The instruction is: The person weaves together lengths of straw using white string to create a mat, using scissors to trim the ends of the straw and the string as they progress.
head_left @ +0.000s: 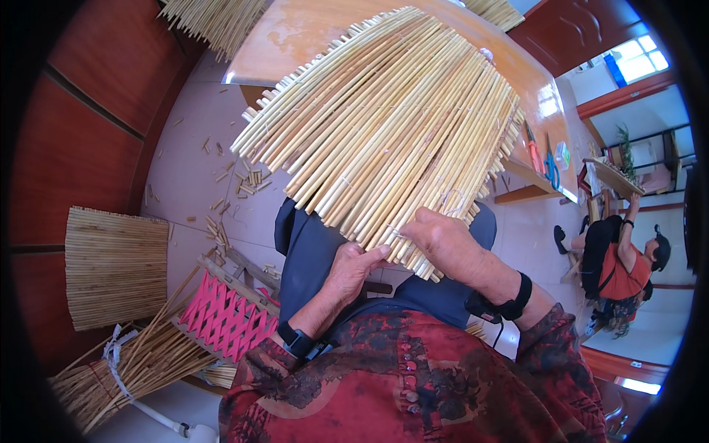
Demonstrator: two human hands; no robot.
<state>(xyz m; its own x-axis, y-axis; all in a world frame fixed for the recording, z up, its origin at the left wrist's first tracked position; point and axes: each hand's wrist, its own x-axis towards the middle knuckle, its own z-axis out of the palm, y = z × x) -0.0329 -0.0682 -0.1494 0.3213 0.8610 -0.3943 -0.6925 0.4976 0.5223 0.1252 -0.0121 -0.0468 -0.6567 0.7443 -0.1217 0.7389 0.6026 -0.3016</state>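
A mat of pale straw-coloured stalks (377, 140), bound side by side with thin thread, leans from the table's edge down over my knees. My left hand (351, 269) grips the mat's near edge, thumb on top of the stalk ends and fingers hidden beneath. Close by on the right, my right hand (447, 240) is closed in a pinch at the mat's surface, near a thin loop of thread (453, 198). Whatever sits between its fingertips is too small to make out.
The wooden table (295, 29) bears red-handled pliers (533, 151) and blue-handled scissors (551, 168). Cut stalk pieces (251, 181) litter the floor. At left are another mat (118, 266), a stalk bundle (125, 376) and a pink-webbed stool (227, 314). Another person (624, 258) sits at far right.
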